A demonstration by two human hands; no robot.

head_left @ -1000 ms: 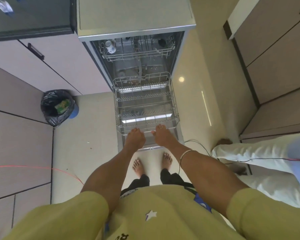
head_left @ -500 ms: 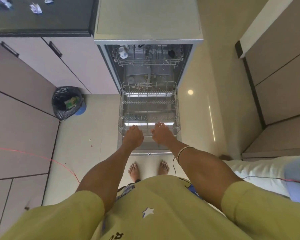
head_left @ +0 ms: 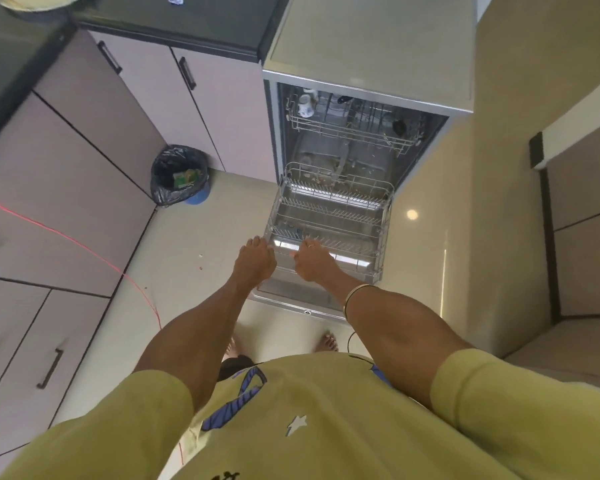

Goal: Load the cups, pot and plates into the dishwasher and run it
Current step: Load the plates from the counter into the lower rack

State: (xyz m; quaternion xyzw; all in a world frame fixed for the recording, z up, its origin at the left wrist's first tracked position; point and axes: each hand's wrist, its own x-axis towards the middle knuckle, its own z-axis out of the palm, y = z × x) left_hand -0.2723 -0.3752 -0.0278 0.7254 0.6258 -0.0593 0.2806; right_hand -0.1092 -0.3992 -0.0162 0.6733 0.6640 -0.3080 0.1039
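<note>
Wire lower rack (head_left: 329, 216) under both hands; black-bagged bin (head_left: 179, 174) stands left.

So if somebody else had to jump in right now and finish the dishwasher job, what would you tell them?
Left hand: fingers curled over the front rim of the lower rack, gripping it.
Right hand: also on that front rim, fingers bent over it.
The dishwasher door is down and the lower rack is pulled out over it; no dishes show in it.
Upper rack is inside, with a white cup at its left end and a small dark item at the right that I can't identify.
Done: the white cup is loaded.
Left: load any remaining cups, the pot and plates (none in view), slide the rack in, shut the door, start it.
</note>
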